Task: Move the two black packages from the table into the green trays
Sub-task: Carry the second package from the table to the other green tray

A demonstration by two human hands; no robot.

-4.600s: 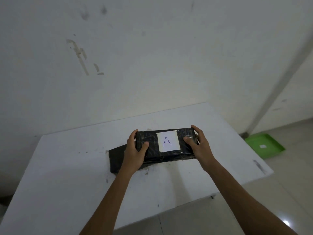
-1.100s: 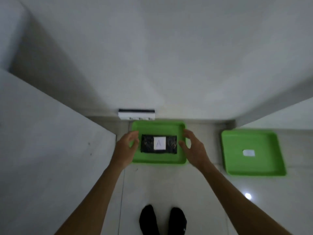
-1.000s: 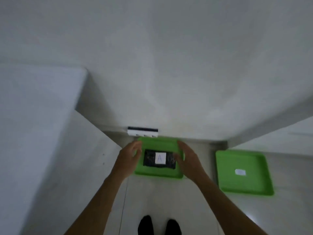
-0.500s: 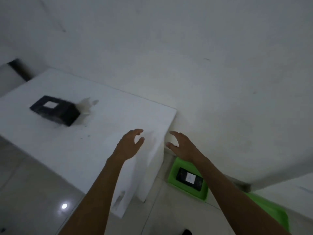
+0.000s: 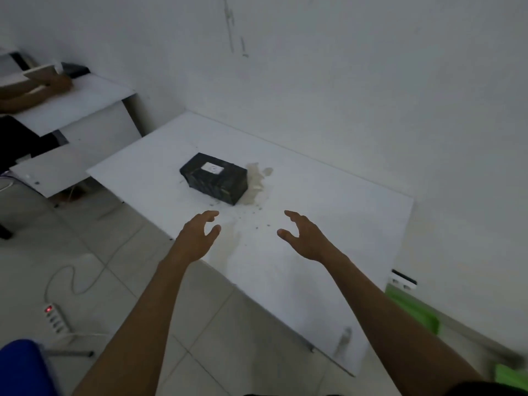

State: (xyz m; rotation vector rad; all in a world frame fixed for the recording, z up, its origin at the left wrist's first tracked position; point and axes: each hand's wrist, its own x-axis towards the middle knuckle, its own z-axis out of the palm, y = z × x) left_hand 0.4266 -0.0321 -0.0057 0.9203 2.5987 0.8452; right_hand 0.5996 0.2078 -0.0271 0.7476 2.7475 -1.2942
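One black package (image 5: 213,182) with a small white label on top lies on the white table (image 5: 328,224), near its far side. My left hand (image 5: 197,237) and my right hand (image 5: 305,238) hover over the table's near part, both empty with fingers spread, a short way in front of the package. A corner of a green tray (image 5: 415,311) shows on the floor past the table's right end, mostly hidden by my right arm. A second green patch (image 5: 511,377) sits at the lower right edge. The package labelled A is out of sight.
A stained patch (image 5: 257,181) marks the table beside the package. A white wall socket (image 5: 403,280) sits low on the wall. On the tiled floor at left lie a power strip (image 5: 55,317) and cable. Another person's arm (image 5: 34,94) rests on a white desk at far left.
The package labelled A was set in the green tray and released. My view has swung left to the table, and both empty hands now reach over it toward the second package.
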